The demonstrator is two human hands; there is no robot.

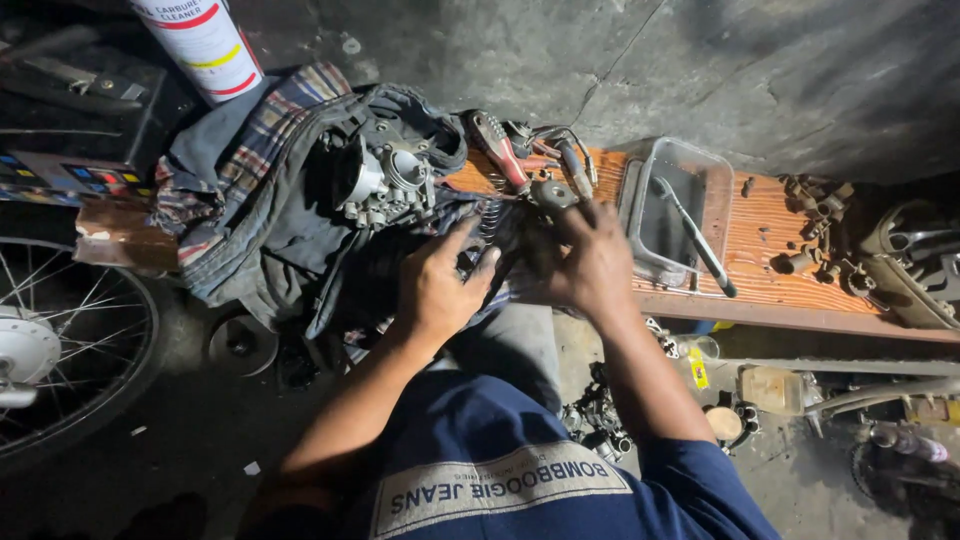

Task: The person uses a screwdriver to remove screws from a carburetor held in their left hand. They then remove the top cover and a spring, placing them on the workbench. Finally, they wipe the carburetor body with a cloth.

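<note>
My left hand (438, 288) lies on a dark checked rag (250, 190), its fingers curled around a small dark part that is mostly hidden. A coil spring (490, 222) shows just above those fingers. My right hand (592, 262) is blurred, and its fingertips reach up to a round metal piece (551, 193). Whether it grips anything is unclear. A metal carburettor (385, 182) sits on the rag, up and left of my left hand.
Red-handled pliers (498, 150) and other tools lie on the orange wooden bench (770, 250). A clear plastic tray (672, 205) holds a long tool. Small fittings (815, 215) sit at right. A spray can (205, 45) stands far left, and a spoked wheel (60, 340) is at lower left.
</note>
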